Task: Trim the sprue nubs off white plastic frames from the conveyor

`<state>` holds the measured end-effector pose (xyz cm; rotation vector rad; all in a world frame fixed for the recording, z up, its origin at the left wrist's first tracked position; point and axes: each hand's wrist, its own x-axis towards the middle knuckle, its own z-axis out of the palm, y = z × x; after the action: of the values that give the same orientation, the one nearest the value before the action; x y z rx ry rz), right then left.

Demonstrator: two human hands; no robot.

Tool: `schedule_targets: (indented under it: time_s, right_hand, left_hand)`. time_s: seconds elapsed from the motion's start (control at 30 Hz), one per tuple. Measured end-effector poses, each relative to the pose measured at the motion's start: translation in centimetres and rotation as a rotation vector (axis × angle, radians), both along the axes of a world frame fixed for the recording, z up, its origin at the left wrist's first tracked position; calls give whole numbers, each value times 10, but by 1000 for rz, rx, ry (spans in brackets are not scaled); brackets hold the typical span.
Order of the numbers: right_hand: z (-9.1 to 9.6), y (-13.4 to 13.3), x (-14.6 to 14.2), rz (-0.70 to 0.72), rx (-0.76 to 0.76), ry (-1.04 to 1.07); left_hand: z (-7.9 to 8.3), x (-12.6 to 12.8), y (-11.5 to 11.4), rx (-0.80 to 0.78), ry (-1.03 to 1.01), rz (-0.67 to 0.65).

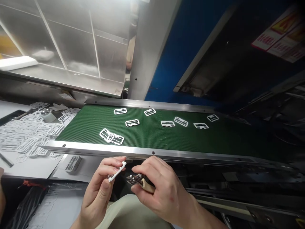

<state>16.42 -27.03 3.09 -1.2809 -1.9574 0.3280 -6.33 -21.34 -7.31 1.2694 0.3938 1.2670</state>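
Observation:
My left hand pinches a small white plastic frame between thumb and fingers, turned nearly edge-on to me. Close by on the right, my right hand is wrapped around a pair of nippers with pale handles. Their metal jaws point left toward the frame, with a gap between the two. Both hands are in front of the conveyor's near metal rail. On the green conveyor belt lie several similar white frames, such as a lone frame and an overlapping pair.
A large heap of white frames covers the table at left, with a small bottle among them. A stack of frames sits nearer. Behind the belt stands a blue machine with warning labels. Part of another person's hand shows at far left.

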Motion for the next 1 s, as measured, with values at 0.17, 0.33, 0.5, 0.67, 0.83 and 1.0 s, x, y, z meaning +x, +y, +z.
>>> schedule_targets:
  time_s: [0.17,0.33,0.5,0.67,0.83,1.0]
  right_hand:
    - [0,6,-5,-15,22,-37]
    - [-2,13,-12,45,-179,272]
    - [-29,27,-24,46,-358,357]
    - [-69,42,-51,-31,-581,394]
    - [-103,57,-87,-66,-724,472]
    - [-121,72,-106,-74,-825,514]
  left_hand:
    - [2,0,-1,-10,5,16]
    - [3,3,-4,-112,-4,-55]
    - [-16,-13,-11,-326,131,-165]
    - [-48,-47,-28,-266,532,169]
    - [-70,-70,-34,255,944,692]
    - [-74,-83,-27,326,1123,755]
